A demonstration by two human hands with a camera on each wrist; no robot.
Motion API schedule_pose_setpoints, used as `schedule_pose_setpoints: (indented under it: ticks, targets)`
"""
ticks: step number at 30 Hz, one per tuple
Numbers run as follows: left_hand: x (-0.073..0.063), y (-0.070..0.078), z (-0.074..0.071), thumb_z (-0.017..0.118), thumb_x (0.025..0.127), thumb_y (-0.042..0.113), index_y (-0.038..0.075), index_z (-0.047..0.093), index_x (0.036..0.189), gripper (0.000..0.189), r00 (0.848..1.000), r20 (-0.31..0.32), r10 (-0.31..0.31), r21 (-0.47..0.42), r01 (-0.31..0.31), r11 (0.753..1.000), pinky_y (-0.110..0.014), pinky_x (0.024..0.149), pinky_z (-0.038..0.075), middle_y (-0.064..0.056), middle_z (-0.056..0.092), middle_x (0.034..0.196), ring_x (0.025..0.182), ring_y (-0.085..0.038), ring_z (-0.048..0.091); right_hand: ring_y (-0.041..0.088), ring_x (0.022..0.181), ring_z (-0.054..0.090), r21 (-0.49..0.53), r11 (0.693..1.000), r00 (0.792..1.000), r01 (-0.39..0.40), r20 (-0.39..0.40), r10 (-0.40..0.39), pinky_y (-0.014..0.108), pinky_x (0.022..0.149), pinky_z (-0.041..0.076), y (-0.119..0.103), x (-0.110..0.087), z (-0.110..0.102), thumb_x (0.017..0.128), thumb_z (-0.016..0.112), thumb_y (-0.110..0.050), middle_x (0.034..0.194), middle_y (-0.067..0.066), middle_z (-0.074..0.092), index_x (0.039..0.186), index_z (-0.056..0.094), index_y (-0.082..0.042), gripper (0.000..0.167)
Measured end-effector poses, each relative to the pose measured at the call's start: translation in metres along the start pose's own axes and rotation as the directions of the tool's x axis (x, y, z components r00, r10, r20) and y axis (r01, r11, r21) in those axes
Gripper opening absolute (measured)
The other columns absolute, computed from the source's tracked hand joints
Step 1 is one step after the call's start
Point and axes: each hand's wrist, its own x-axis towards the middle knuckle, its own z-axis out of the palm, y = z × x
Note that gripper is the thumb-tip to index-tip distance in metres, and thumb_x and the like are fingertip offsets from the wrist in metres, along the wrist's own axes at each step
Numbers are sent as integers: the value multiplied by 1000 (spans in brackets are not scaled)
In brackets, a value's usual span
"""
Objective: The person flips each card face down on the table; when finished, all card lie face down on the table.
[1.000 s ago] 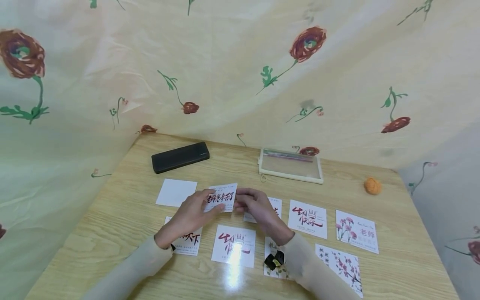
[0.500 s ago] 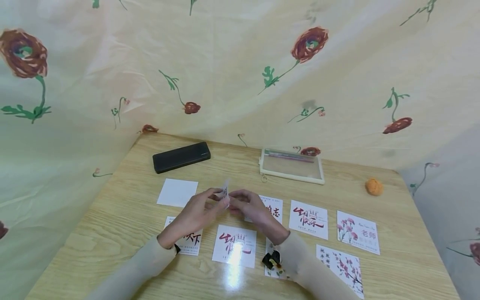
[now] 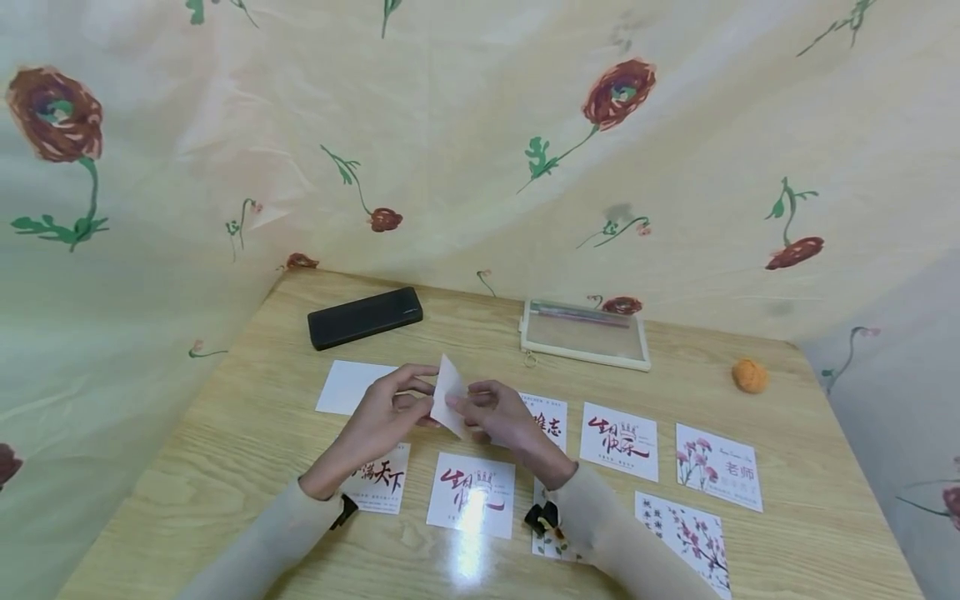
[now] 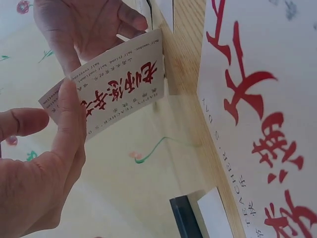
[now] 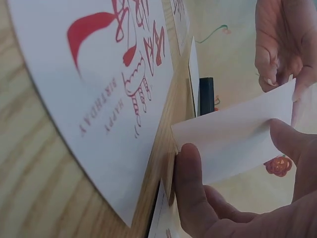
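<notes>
Over the surface (image 3: 225, 467), nearer its left edge, the card (image 3: 447, 386) had just turned, blank back showing; the right hand (image 3: 512, 423) gripped it, the left hand (image 3: 381, 423) touching with an extended finger (image 4: 72, 106).

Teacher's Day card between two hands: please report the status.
Right hand pinches Teacher's Day card, mid-air, tilted. Left hand by its printed side. In the way: left forefinger, partly covering it.
</notes>
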Motion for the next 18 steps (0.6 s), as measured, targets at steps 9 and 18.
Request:
schedule_pose_setpoints:
  ticks: [9,18]
  targets:
    - [-2,-3,-4,55,100,-4,3,53,146,46,997,-74,13,63,-9,998,-41,82,65,-25,64,122,90,-23,72,20,90,69,-1,1000,992,12,-125,-12,28,65,58,5,4,0,92,82,-28,131,17,62,142,57,-3,61]
    - [0,-6,-12,64,97,-1,6,60,141,45,986,-154,-59,168,84,982,-37,78,65,-19,69,114,89,-20,74,20,77,69,-38,998,980,54,-192,-60,30,66,60,8,11,-11,92,80,-10,116,16,67,131,63,-3,44]
